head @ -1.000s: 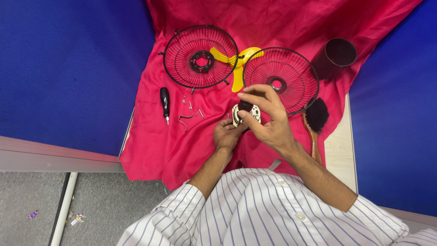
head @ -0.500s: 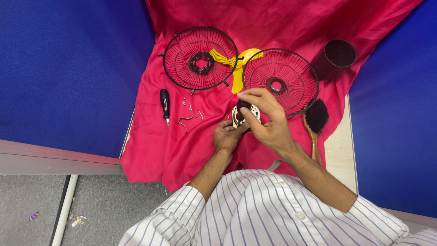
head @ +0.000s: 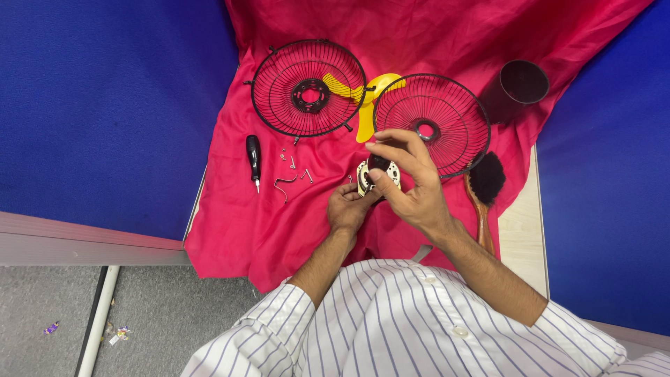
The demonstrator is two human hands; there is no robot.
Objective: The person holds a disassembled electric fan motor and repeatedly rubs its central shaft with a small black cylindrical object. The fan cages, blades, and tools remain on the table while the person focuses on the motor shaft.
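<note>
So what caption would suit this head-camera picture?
Both hands, left hand and right hand, grip a small fan motor over red cloth.

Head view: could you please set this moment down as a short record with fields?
Surface: red cloth
Left hand: supports the small fan motor from below
Right hand: fingers on top of the motor
Behind hands: two black wire fan guards, yellow fan blade
Left of hands: black-handled screwdriver, loose screws
Right of hands: wooden-handled brush, black cylinder
</note>
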